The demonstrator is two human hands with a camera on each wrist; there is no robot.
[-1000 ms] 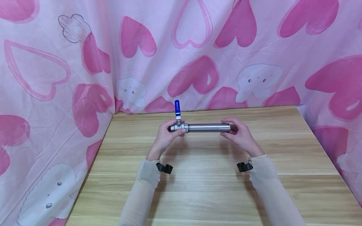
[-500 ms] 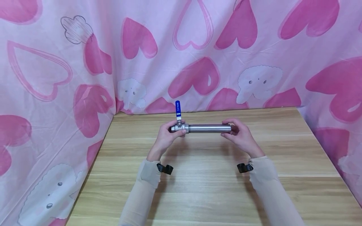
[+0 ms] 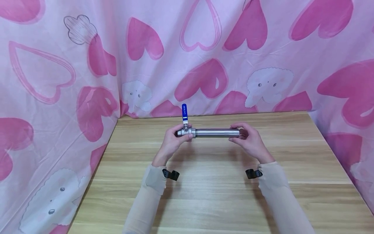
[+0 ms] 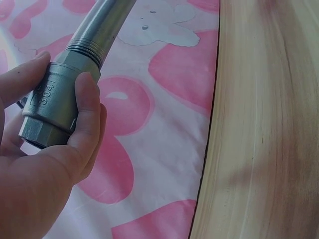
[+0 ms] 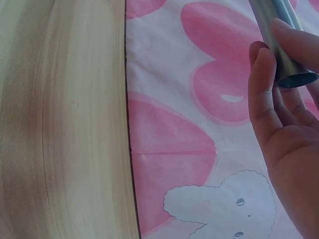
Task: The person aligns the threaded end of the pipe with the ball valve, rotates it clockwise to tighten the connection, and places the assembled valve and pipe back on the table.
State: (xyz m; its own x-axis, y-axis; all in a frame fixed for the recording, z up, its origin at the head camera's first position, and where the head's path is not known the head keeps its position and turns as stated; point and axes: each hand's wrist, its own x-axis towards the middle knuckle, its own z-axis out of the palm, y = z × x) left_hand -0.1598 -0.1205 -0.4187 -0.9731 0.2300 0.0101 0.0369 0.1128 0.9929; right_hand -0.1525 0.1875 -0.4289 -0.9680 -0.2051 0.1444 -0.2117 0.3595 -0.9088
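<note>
Both hands are gripping the steel pipe (image 3: 217,132) above the worktop (image 3: 210,195): my left hand (image 3: 172,141) on its valve (image 3: 184,131), my right hand (image 3: 248,139) at the open end. It's feeling heavy, rigid, slick.

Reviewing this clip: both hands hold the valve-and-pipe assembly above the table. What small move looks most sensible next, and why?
Probably a small twist of the steel pipe by the right hand while the left hand braces the valve body. Exposed threads show at the joint in the left wrist view, so it may not be fully screwed in. The blue handle stands upright, clear of both hands.
</note>
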